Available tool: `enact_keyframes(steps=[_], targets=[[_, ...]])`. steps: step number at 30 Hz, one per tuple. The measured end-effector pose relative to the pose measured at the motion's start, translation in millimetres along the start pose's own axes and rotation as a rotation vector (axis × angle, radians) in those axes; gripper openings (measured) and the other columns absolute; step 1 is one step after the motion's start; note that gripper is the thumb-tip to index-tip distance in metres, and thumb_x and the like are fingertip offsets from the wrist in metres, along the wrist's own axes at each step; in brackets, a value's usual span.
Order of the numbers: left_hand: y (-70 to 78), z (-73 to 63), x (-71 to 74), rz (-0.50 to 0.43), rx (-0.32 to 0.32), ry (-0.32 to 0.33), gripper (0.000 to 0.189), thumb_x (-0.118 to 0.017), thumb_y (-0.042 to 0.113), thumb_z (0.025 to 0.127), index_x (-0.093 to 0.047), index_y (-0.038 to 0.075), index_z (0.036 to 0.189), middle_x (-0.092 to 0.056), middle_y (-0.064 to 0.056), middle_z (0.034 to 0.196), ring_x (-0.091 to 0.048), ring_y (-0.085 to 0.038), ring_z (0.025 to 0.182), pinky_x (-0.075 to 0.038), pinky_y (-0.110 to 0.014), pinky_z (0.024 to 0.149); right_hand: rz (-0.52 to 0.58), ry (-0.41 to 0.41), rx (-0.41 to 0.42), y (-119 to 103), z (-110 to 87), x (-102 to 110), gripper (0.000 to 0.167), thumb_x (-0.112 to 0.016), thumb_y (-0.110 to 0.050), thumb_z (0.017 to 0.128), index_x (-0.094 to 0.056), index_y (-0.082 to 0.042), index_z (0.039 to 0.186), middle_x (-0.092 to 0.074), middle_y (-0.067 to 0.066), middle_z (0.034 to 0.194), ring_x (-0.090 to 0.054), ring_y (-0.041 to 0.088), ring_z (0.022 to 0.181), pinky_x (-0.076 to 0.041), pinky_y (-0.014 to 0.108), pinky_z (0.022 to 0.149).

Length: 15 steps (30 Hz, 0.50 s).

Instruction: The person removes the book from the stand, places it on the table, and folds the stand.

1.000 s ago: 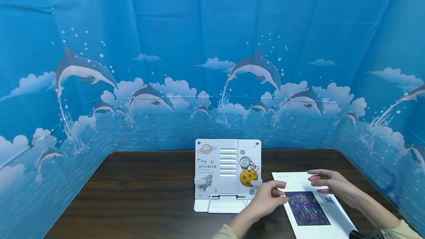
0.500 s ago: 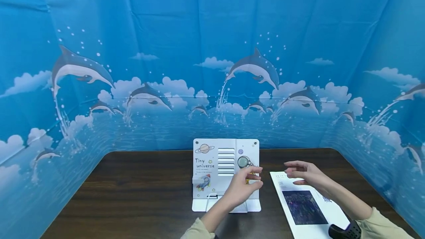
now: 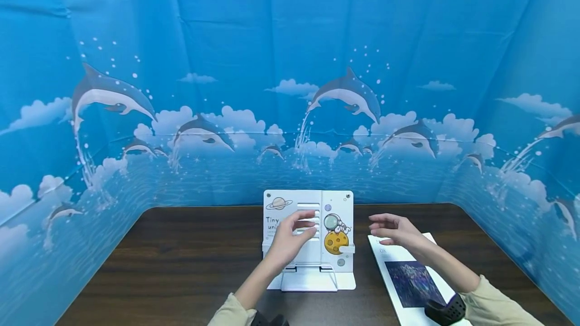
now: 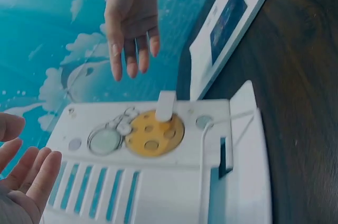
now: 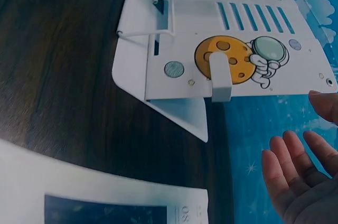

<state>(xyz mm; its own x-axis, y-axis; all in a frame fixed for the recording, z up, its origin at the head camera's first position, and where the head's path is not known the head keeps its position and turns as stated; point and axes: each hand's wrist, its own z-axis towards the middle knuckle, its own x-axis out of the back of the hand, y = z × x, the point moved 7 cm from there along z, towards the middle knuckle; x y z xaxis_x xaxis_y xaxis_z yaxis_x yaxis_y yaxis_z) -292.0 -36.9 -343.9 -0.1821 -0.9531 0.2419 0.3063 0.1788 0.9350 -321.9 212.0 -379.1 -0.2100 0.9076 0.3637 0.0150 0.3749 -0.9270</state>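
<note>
A white book stand (image 3: pixel 312 260), printed with a planet, a rocket and an astronaut on a yellow moon, stands upright on the table. In front of its left half hovers my left hand (image 3: pixel 290 238), fingers apart and loosely bent, holding nothing. My right hand (image 3: pixel 399 233) is in the air between the stand and a white book (image 3: pixel 394 253) with a dark picture on its cover, and it too holds nothing. The right wrist view shows the clip (image 5: pixel 221 76) at the stand's edge, apart from the right hand's fingers (image 5: pixel 296 160).
A dark wood table (image 3: pixel 181 265) carries both things. Behind and at the sides hangs a blue curtain (image 3: pixel 226 89) printed with dolphins. The book lies flat to the right of the stand, partly under my right forearm.
Both hands have moved left, away from the book. My left hand has passed from the book's edge to the front of the stand. Stand and book have stayed in place.
</note>
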Motion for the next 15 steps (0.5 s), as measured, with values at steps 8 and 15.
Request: enact_keyframes(steps=[8, 15], targets=[[3.8, -8.3, 45.1, 0.089, -0.019, 0.154, 0.033, -0.057, 0.003, 0.086, -0.054, -0.002, 0.119, -0.056, -0.018, 0.118, -0.056, -0.029, 0.104, -0.048, -0.038, 0.084, 0.022, 0.029, 0.025, -7, 10.3, -11, 0.061, -0.067, -0.024, 0.082, -0.041, 0.004, 0.13, -0.054, 0.021, 0.116, -0.056, 0.031, 0.103, -0.05, 0.041, 0.082], [-16.8, -14.1, 95.8, 0.14, -0.079, 0.345, 0.031, -0.059, -0.004, 0.083, -0.058, 0.0, 0.113, -0.059, -0.015, 0.111, -0.058, -0.027, 0.099, -0.05, -0.025, 0.077, 0.003, 0.061, 0.029, -10, 16.2, -19, 0.058, -0.065, -0.022, 0.084, -0.041, 0.003, 0.13, -0.052, 0.021, 0.117, -0.055, 0.026, 0.101, -0.05, 0.04, 0.081]])
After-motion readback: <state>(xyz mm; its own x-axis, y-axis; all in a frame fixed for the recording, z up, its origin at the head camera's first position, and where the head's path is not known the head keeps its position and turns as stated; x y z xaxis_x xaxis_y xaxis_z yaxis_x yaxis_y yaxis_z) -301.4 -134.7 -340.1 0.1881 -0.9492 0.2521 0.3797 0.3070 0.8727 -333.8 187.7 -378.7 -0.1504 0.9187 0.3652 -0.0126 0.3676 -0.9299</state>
